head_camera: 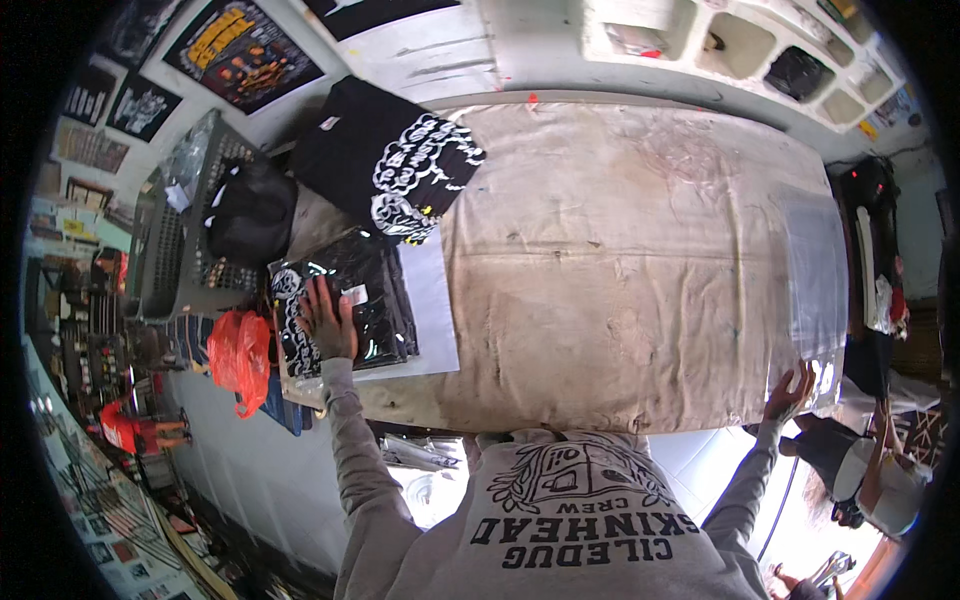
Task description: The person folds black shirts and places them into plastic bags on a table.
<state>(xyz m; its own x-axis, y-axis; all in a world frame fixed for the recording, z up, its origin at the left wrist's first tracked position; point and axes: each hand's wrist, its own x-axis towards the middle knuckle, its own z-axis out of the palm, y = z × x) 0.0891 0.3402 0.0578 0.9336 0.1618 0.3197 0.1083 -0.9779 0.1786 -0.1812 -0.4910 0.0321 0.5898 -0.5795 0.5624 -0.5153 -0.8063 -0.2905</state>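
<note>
My left hand (328, 319) lies flat, fingers spread, on a folded black printed T-shirt in a clear plastic bag (386, 315), at the table's left end. White paper (436, 300) shows from under that bag. Just behind it, a second folded black T-shirt (337, 150) with a white print overlaps its upper edge. At the far right, my right hand (790, 391) touches the near end of a flat clear plastic bag or stack of bags (816, 277). Its fingers are apart; whether they pinch the plastic cannot be told.
A cloth-covered table (585, 300) spans the middle. A grey plastic basket (169, 262) with a black item (251, 214) stands left, above a red plastic bag (240, 360). White wall cubbies (637, 37) are at the back. Other people (124, 429) are at far left and lower right.
</note>
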